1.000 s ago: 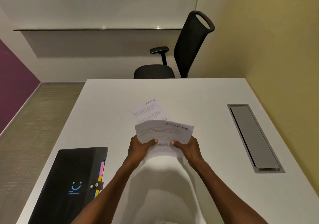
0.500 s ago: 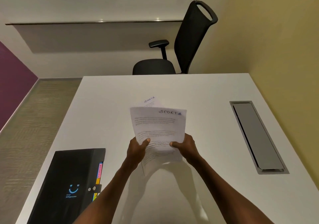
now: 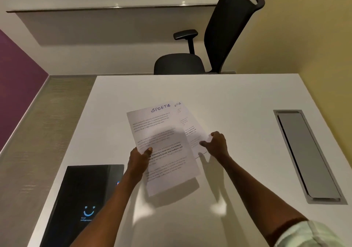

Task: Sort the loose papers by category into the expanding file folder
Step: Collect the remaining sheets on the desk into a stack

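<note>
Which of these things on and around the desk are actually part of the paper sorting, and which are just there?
Part of the job:
- SPORTS sheet, held by left hand
- second sheet, under right hand
- black file folder

Just there:
- office chair
- desk cable hatch

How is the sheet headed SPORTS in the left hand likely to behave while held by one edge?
The sheet is probably floppy: the left hand pinches just one side edge, and its free corners look lifted off the table, casting a shadow. It seems very light, held by a thumb-and-finger grip. It would likely slide easily over the sheet beneath.
</note>
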